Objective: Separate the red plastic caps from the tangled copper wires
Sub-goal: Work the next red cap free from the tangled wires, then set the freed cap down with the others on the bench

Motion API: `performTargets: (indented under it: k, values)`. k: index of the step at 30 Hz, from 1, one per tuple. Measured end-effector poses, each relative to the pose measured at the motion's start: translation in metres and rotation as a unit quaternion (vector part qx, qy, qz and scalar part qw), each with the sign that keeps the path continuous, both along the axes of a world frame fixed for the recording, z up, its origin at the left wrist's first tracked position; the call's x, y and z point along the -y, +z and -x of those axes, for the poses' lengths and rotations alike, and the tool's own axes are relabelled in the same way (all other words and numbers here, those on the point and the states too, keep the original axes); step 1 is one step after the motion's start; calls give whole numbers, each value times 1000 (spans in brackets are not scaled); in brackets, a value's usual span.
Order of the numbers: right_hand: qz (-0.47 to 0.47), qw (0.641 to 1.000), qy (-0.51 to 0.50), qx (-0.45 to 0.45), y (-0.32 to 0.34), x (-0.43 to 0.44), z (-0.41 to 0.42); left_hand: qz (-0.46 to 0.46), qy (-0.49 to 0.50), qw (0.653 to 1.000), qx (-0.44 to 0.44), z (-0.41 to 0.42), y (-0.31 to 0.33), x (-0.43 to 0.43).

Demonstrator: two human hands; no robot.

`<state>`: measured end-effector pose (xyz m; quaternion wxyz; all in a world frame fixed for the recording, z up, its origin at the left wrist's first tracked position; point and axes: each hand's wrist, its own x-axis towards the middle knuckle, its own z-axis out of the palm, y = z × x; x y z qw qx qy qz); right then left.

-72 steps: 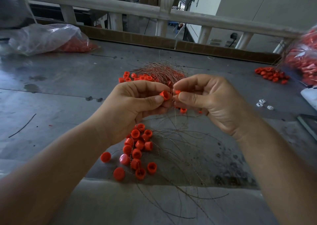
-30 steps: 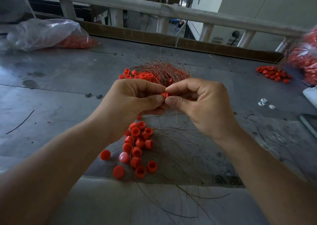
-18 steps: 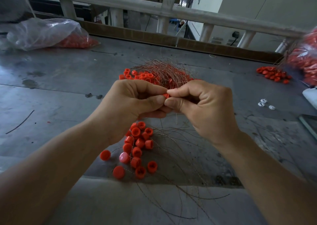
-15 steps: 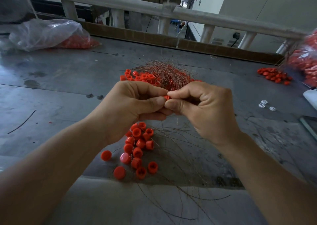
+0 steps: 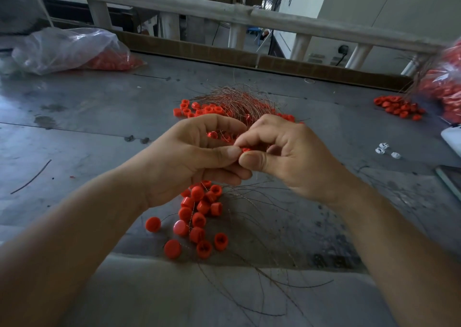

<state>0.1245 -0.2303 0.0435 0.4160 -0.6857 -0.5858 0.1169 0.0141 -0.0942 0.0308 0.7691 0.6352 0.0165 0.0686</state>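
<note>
Two hands meet above the middle of the grey tabletop (image 5: 87, 117), fingertips together on one small red cap (image 5: 245, 149). The left hand (image 5: 189, 162) has its fingers curled and its thumb tip pressed against the cap. The right hand (image 5: 287, 159) pinches the cap between thumb and forefinger. How much of the cap each hand grips is hidden. Just beyond the hands lies the tangle of copper wires (image 5: 239, 104), with more red caps caught in it and along its left side. Nearer, below the left hand, sits a cluster of loose caps (image 5: 199, 214), and thin stray wires (image 5: 262, 226) spread to its right. A clear plastic bag (image 5: 67, 49) with red pieces inside lies far left. A small heap of caps (image 5: 399, 105) lies far right.
</note>
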Motion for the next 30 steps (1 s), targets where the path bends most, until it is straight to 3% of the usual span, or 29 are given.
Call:
performTargets:
  k: [2, 6, 15, 22, 27, 30]
  values:
    - [-15, 1000, -18, 18, -1, 0, 1, -11, 6, 1000, 26, 0, 0, 3]
    - [-20, 997, -41, 60, -4, -1, 2, -152, 67, 983, 79, 0, -2, 13]
    - [-64, 995, -43, 59, -4, -3, 10, -208, 81, 969, 105, 4, 0, 16]
    - [-48, 997, -45, 36, -1, -3, 10, -130, 68, 986, 78, 6, 7, 15]
    - [-65, 995, -18, -70, -2, -2, 12, -53, 57, 997, 13, 5, 12, 8]
    - [-49, 982, 0, -183, -1, -2, 8, -7, 65, 998, 20, 5, 14, 4]
